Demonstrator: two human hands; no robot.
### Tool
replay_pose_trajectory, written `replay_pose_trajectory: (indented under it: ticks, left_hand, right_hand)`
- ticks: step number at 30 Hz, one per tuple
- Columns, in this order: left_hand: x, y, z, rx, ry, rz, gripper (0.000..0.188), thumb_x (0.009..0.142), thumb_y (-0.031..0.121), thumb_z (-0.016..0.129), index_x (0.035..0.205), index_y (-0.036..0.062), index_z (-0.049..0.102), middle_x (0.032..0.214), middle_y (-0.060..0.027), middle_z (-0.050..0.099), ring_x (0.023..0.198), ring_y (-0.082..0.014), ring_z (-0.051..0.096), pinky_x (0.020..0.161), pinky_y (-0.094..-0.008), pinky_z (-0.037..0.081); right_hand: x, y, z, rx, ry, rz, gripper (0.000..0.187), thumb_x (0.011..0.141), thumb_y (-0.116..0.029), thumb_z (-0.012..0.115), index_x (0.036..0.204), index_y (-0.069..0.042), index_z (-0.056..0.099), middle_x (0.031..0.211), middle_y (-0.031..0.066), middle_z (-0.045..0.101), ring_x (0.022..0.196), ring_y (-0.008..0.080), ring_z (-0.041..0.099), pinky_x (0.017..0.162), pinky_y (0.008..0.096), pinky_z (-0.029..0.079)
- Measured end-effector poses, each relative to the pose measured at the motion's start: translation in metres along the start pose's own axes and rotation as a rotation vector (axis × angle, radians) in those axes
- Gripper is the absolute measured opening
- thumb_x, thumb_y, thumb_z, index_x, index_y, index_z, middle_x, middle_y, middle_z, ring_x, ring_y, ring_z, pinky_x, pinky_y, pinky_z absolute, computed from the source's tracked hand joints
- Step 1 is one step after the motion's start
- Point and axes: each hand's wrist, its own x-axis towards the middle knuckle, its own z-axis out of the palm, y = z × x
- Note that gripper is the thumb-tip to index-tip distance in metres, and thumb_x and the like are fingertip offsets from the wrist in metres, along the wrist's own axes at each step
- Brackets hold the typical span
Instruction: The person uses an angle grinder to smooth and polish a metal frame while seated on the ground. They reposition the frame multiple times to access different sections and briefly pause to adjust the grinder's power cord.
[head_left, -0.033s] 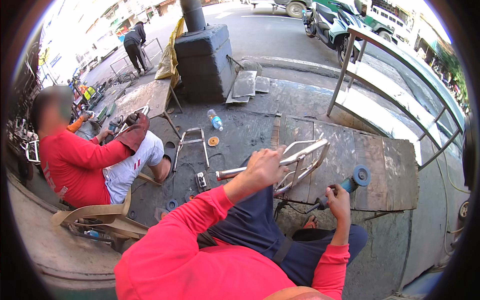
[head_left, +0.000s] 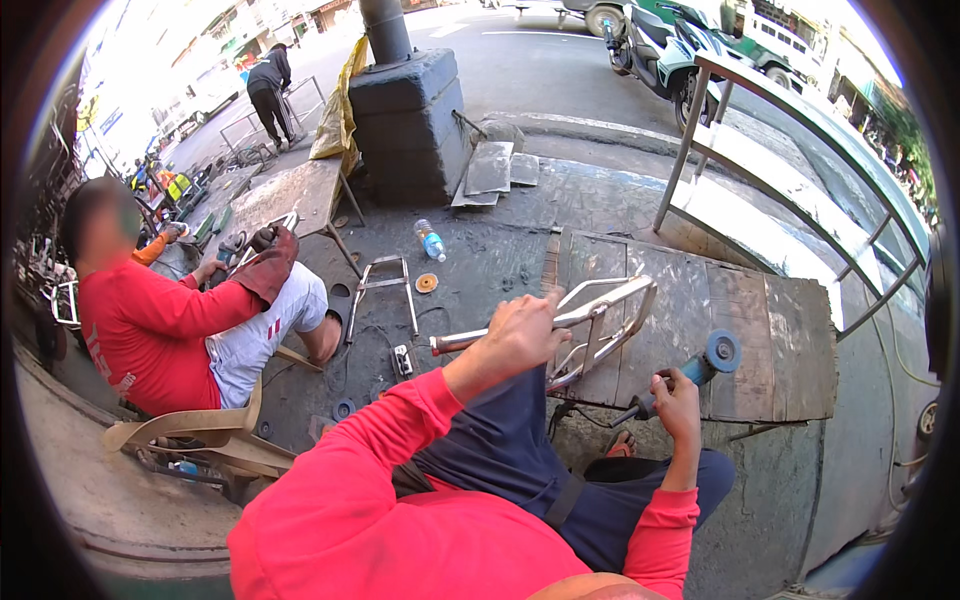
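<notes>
My left hand point(head_left: 520, 333) is closed around a bent metal tube frame point(head_left: 598, 315), with one finger pointing out along it. The frame's near end sticks out left of my wrist, and its far looped end rests over a low wooden bench. My right hand point(head_left: 676, 403) grips an angle grinder point(head_left: 700, 368) by its body. The grinder's blue-grey disc point(head_left: 723, 351) faces up above the bench's planks, apart from the frame. Whether the disc spins I cannot tell.
The wooden bench point(head_left: 770, 350) stands before me. At left sits a co-worker in a red shirt point(head_left: 170, 330) with a grinder and a metal piece. A U-shaped metal frame point(head_left: 383, 285), a plastic bottle point(head_left: 430, 240), an orange disc point(head_left: 427, 283) and cords lie on the ground. A metal rack point(head_left: 770, 180) stands right.
My left hand has shifted slightly left, with the metal frame tilting a little. A vehicle on the road has moved slightly right. My right hand and the grinder have stayed put.
</notes>
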Motion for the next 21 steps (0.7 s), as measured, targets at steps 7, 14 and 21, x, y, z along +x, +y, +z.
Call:
replay_pose_trajectory:
  ticks: [7,14,21]
  left_hand:
    - [0.017,-0.03,-0.019,0.187,-0.172,-0.057,0.054,0.087,0.046,0.068,0.106,-0.004,0.063,0.104,-0.0262,0.067,0.106,-0.0421,0.063,0.09,-0.0485,0.05]
    - [0.055,-0.071,-0.023,0.224,-0.184,0.034,0.053,0.084,0.045,0.072,0.1,-0.005,0.069,0.097,-0.0254,0.069,0.099,-0.0401,0.066,0.087,-0.0467,0.051]
    - [0.062,-0.089,-0.033,-0.077,-0.223,0.0,0.047,0.081,0.035,0.079,0.101,-0.0064,0.071,0.071,-0.0145,0.069,0.064,-0.0183,0.069,0.059,-0.0334,0.053]
  right_hand:
    - [0.002,0.008,-0.01,-0.008,0.047,0.02,0.026,0.094,-0.018,0.061,0.103,0.006,0.065,0.076,0.0112,0.068,0.058,0.0141,0.062,0.054,0.0296,0.051]
    - [0.001,0.008,-0.03,0.046,0.11,0.135,0.027,0.096,-0.02,0.06,0.105,0.005,0.065,0.074,0.0109,0.067,0.056,0.0135,0.062,0.052,0.0297,0.048]
    - [0.002,0.018,-0.05,0.091,0.171,0.259,0.027,0.095,-0.02,0.061,0.101,0.005,0.066,0.07,0.0093,0.065,0.052,0.0136,0.059,0.051,0.03,0.048]
